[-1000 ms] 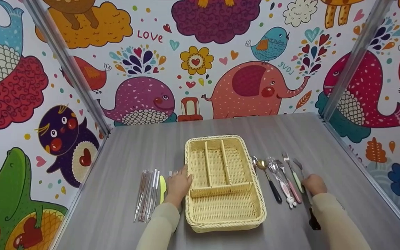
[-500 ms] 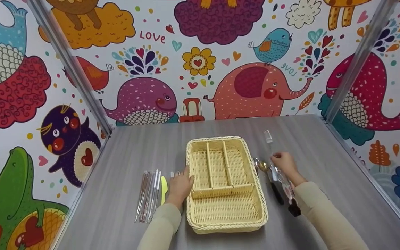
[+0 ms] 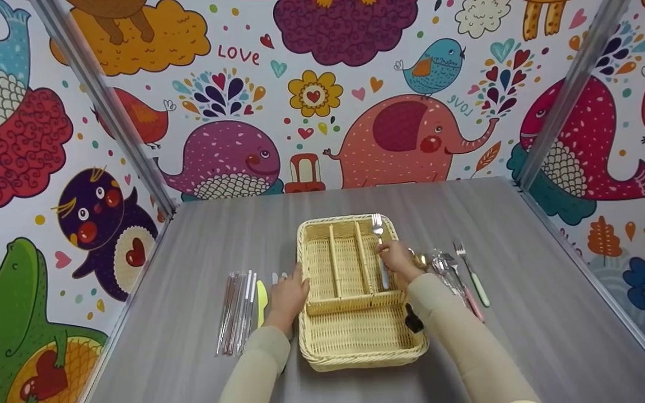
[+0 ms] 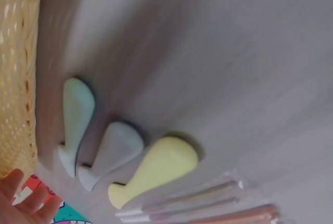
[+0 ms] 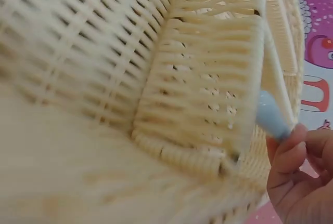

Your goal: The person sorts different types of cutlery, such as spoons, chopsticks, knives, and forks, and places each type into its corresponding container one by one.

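My right hand (image 3: 400,258) pinches a fork (image 3: 378,224), tines pointing to the back, over the back right compartment of a woven basket (image 3: 364,361). In the right wrist view, the fork's pale blue handle (image 5: 271,115) angles down behind a woven divider. My left hand (image 3: 289,299) rests against the basket's left side, and its fingers (image 4: 32,199) reach its wall in the left wrist view. Near that hand lie pastel pieces of cutlery: a green handle (image 4: 78,107), a grey one (image 4: 115,148) and a yellow one (image 4: 158,167).
Right of the basket lie a green-handled fork (image 3: 472,274), a pink-handled fork (image 3: 471,299) and spoons (image 3: 420,260), partly behind my right arm. Several thin wrapped sticks (image 3: 235,313) lie on the left. Patterned walls (image 3: 311,50) enclose the grey table (image 3: 188,252).
My right hand has picked up the fork from the right end of the cutlery row and carried it left over the basket. My left hand has stayed at the basket's side.
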The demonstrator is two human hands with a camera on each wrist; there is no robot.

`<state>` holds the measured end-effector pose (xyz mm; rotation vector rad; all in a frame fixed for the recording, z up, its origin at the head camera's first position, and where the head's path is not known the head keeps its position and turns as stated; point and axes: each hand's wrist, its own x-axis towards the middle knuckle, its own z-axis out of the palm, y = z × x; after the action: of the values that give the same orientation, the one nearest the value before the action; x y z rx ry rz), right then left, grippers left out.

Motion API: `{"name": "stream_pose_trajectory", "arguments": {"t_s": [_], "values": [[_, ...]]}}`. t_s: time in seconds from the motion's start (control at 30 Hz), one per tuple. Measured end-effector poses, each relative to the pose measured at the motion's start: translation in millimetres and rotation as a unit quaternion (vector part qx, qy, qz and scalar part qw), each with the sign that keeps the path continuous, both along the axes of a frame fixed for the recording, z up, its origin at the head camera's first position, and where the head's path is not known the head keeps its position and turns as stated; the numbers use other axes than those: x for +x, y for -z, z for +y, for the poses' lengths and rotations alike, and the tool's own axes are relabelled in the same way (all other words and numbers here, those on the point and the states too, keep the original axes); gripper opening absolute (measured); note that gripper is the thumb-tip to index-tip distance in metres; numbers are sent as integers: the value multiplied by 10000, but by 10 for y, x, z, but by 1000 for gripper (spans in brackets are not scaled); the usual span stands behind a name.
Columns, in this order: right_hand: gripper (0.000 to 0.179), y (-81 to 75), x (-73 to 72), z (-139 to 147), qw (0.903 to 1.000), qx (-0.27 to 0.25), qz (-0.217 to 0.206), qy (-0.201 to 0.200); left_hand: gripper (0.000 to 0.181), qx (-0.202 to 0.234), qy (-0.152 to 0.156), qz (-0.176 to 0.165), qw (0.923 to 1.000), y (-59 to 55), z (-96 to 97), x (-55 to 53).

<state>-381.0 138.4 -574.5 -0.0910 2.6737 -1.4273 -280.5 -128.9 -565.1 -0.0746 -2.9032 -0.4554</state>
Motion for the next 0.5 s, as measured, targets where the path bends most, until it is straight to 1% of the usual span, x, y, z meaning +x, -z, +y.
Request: {"name": "stream_pose_trajectory", "arguments": {"t_s": [0.03,0.07,0.1,0.13,0.17,0.2,0.23,0.27,0.3,0.33,0.37,0.4,0.43,0.47,0.5], "values": [[23,220,-160,16,9999,10,93,-85,47,-14,-25,29,10000,0,-2,2],[23,424,-308,31,9999,37,9,-116,47,-23,-35,55,10000,0,-3,4],[25,633,-438,51,9997,-41,113,-197,47,-41,-39,44,10000,-1,-2,7],[24,744,-521,40,9999,31,-30,-137,48,-47,-35,33,10000,-1,0,10],[23,814,-565,27,9998,103,-145,-97,48,-49,-25,18,10000,0,4,12],[26,809,-534,12,9997,126,-61,-194,48,-56,-12,-6,10000,0,9,13],[26,674,-435,-39,9993,291,-162,-194,48,-69,0,-26,10000,4,15,13],[27,485,-303,-99,9978,548,-335,-156,48,-66,7,-42,10000,5,20,14],[32,290,-161,-161,9961,784,-367,-170,48,-68,8,-58,10000,6,26,14],[34,83,-33,-236,9911,1181,-594,-126,48,-56,6,-61,10000,8,31,13],[37,-57,63,-280,9880,1375,-687,-141,48,-52,8,-66,10000,8,35,12],[38,-133,115,-311,9837,1654,-670,-201,47,-49,13,-68,10000,7,38,13],[37,-193,142,-349,9744,2043,-925,-179,47,-45,23,-50,10000,7,40,14],[35,-80,83,-323,9713,2209,-821,-323,47,-44,32,-41,10000,4,42,15],[32,135,-42,-288,9690,2344,-663,-423,47,-58,37,-35,10000,1,43,15]]}}
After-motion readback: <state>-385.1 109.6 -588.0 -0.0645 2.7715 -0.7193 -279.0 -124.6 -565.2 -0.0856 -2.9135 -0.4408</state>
